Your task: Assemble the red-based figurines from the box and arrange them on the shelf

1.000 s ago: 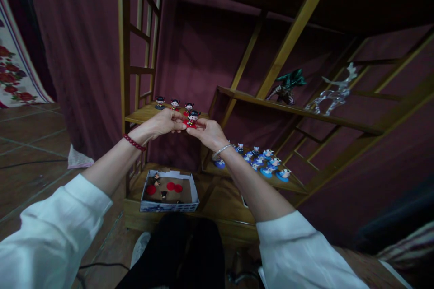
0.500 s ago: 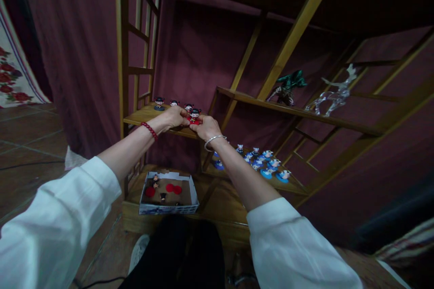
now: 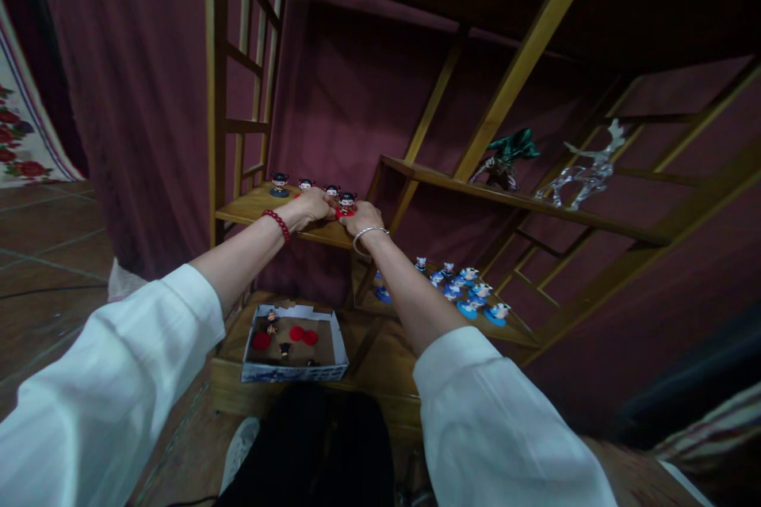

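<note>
Figurine (image 3: 346,202), one, long axis upright, is gripped at its red base (image 3: 345,215) between left hand (image 3: 315,207) and right hand (image 3: 365,219), both equally near, at the right end of the wooden shelf (image 3: 241,208), any contact beneath hidden.

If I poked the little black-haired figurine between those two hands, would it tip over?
Maybe not right now: the left hand and right hand hold the figurine from both sides. Let go, it could be a bit tippy, since its head looks big for its body, though the red base should help. It's probably light, being smaller than either hand.
</note>
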`<action>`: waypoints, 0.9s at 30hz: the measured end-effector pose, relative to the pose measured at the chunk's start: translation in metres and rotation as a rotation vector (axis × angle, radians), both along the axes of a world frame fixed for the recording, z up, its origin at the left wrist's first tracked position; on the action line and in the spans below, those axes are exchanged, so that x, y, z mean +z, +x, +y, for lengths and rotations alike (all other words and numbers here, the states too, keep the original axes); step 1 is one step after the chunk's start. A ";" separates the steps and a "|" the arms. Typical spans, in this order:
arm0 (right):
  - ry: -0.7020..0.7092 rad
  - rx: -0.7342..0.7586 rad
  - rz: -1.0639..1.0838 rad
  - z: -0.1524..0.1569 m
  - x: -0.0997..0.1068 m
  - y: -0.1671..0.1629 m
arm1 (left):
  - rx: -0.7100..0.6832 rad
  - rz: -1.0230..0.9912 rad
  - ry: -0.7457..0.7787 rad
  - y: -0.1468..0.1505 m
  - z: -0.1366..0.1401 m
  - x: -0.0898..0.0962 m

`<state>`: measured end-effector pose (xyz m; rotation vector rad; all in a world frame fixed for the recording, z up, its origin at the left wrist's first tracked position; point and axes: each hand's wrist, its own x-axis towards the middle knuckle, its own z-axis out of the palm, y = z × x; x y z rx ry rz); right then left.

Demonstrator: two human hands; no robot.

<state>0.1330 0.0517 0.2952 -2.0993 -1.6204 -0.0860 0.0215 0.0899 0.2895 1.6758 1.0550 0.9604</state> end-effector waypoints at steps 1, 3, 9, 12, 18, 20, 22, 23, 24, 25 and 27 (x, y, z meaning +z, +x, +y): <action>-0.002 -0.017 0.003 0.002 0.000 0.001 | -0.002 -0.013 0.002 0.002 0.000 0.000; 0.000 -0.036 0.008 0.005 -0.001 0.002 | -0.010 -0.038 0.015 0.005 0.001 -0.001; -0.007 -0.088 0.002 0.019 -0.002 0.007 | 0.003 0.062 0.086 0.010 0.001 0.000; -0.012 -0.103 0.016 0.025 0.000 0.008 | 0.017 0.157 0.139 0.011 0.001 0.000; -0.033 -0.173 0.064 0.034 0.003 0.007 | -0.038 0.223 0.161 0.013 0.011 -0.002; -0.022 -0.189 0.087 0.037 0.003 0.006 | -0.049 0.239 0.173 0.014 0.014 -0.003; -0.020 -0.191 0.103 0.039 0.002 0.007 | -0.058 0.249 0.183 0.014 0.017 -0.003; -0.024 -0.187 0.106 0.040 0.002 0.007 | -0.068 0.249 0.184 0.015 0.018 -0.003; -0.028 -0.182 0.108 0.040 0.002 0.007 | -0.081 0.245 0.181 0.015 0.019 -0.002; -0.032 -0.175 0.107 0.040 0.003 0.008 | -0.094 0.240 0.178 0.015 0.020 -0.002; -0.034 -0.166 0.103 0.040 0.003 0.009 | -0.116 0.238 0.169 0.016 0.021 0.000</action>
